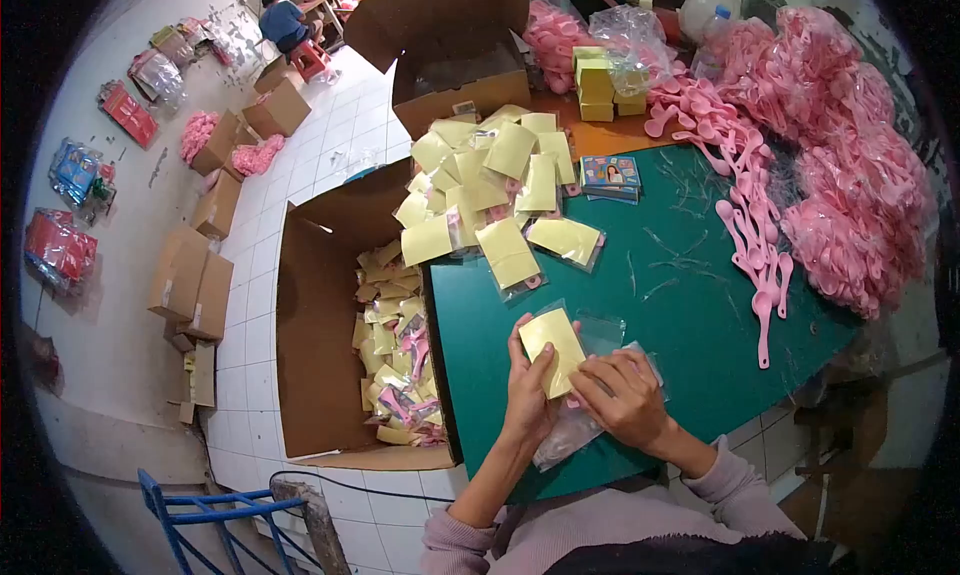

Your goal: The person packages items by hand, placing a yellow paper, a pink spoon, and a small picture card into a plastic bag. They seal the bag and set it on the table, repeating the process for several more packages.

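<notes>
yellow packet (556,341) apparently inside edges of table (478,360)

The single view comes from a camera worn on the person's head, facing forward and steeply down over the worktop (690,365). It looks from close above the hands (622,395), which lie below and right of centre, with the sleeves (722,483) near the bottom edge. Very wide, dark-cornered and curved, it reaches across the tiled floor (245,415) to a distant seated person (284,25).
</notes>
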Demonstrator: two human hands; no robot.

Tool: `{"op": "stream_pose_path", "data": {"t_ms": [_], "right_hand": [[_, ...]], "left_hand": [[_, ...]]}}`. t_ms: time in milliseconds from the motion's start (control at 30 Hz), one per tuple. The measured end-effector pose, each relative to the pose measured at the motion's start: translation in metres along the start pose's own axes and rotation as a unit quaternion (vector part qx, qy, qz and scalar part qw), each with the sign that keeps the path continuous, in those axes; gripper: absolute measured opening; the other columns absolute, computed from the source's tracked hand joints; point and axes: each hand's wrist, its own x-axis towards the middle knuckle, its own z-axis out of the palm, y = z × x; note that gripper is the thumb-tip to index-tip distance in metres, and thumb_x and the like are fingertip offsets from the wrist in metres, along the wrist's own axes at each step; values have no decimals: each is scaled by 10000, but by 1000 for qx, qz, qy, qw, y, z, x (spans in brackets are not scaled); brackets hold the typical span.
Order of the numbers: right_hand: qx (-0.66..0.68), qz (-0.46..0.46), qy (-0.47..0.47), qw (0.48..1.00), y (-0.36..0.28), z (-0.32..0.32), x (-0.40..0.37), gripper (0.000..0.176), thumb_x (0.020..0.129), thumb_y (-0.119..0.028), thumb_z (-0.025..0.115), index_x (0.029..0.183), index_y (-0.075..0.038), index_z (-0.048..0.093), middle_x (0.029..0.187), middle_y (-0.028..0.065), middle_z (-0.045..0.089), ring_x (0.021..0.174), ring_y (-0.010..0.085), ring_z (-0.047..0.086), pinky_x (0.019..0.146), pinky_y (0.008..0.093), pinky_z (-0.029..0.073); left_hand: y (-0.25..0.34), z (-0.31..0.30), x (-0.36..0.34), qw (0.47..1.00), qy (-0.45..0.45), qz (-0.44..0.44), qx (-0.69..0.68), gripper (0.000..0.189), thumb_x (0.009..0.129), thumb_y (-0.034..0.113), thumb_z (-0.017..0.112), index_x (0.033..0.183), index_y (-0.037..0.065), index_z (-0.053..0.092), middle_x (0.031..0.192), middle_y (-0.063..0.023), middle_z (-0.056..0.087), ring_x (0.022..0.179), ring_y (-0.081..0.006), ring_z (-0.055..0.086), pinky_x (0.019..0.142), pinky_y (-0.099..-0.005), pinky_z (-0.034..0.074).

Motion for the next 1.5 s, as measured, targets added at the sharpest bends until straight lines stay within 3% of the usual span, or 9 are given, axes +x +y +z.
{"op": "stream_pose_path", "data": {"t_ms": [367,433,500,633,833,1167,1267,1333,1500], "right_hand": [[160,208,27,965,5,-9,12,350,737,-54,602,1070,8,516,866,100,558,824,254,557,705,322,482],[278,261,-20,924,16,-6,3,438,770,-38,582,1176,8,424,869,117,567,803,228,583,680,283,507],[585,401,-126,694,24,-7,2,457,794,-16,546,1214,8,367,884,139,573,737,191,601,643,270,522],[605,398,-118,679,23,-8,4,428,819,-13,505,1217,7,351,904,156,581,725,172,616,600,258,515],[438,397,-133,795,25,-6,4,300,823,-20,509,1110,21,434,869,114,599,735,162,619,603,242,503],[586,435,-15,683,31,9,-9,213,821,-43,530,1009,43,479,838,106,608,736,140,617,601,240,504],[419,397,-159,801,22,-14,-2,219,792,-74,575,971,30,502,875,115,575,793,190,601,662,285,487],[95,205,-118,967,14,-21,2,232,756,-113,608,940,3,526,887,128,524,855,257,539,728,343,440],[238,91,-184,949,18,-8,2,199,748,-140,605,898,-24,545,895,134,488,875,293,476,748,376,404]], "left_hand": [[0,-16,-6,993,1,-76,91,418,839,12,476,1227,43,322,1071,-94,529,884,-152,569,721,-261,500],[11,-12,-2,995,27,-43,90,446,828,0,481,1237,23,307,1081,-105,529,907,-158,573,751,-278,515],[13,-23,6,994,25,-47,98,452,819,-16,478,1236,9,304,1079,-108,531,919,-158,573,747,-265,517],[21,-27,10,994,20,-51,90,430,833,-31,426,1239,58,316,1072,-103,532,918,-168,570,771,-282,503],[21,-19,13,995,30,-43,80,513,827,54,513,1273,68,260,1098,-89,521,914,-159,572,718,-268,516],[0,-28,-28,974,33,-66,212,660,875,57,462,1359,112,17,1057,-185,538,946,-248,569,785,-332,495],[-3,-31,-37,964,-25,-79,254,653,874,25,447,1352,129,13,1023,-244,557,942,-260,581,789,-339,494],[-3,-31,-40,961,-15,-73,267,642,874,20,443,1349,127,25,1019,-239,559,940,-255,581,782,-335,496],[-6,-28,-47,960,-2,-37,278,610,865,15,461,1339,81,82,969,-197,591,874,-215,608,726,-289,508]]}}
